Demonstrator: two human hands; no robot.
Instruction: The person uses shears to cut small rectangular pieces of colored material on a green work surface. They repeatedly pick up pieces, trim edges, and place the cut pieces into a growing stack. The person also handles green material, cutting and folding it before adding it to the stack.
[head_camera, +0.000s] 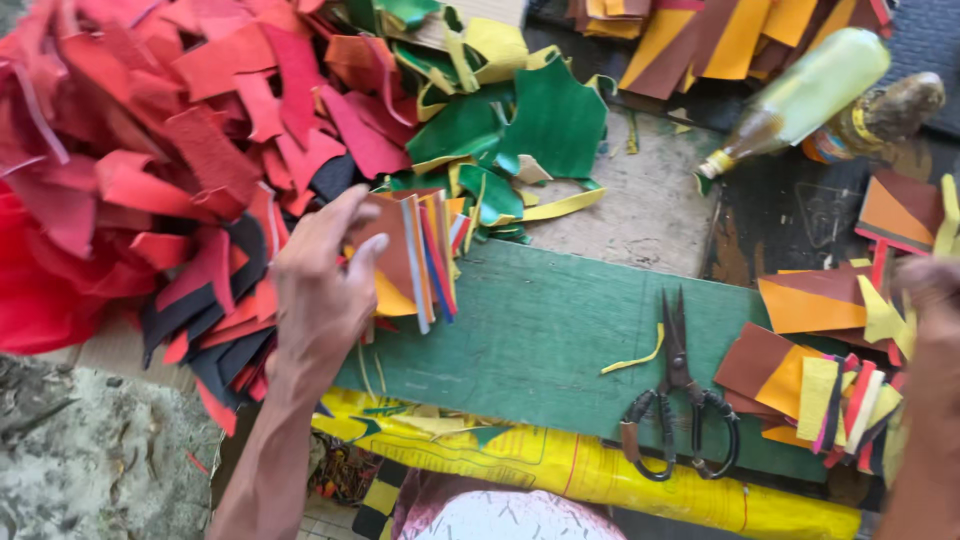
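Striped leather piece (420, 255) touches the left hand's (320, 290) fingertips.

Matt, suede-like leather in the red scraps (150, 150) far left — soft, slightly fuzzy faces. Smoother leather in the green offcuts (540, 125) beyond. Painted wood in the green board (540, 330), dull and scuffed. Dark, worn metal in the scissors (680, 390). Clear glossy plastic in the bottle (810, 95) far right. Shiny yellow plastic sheet (600, 470) nearest — creased.

Daylit green board (560, 330) over rough grey ground (90, 460).
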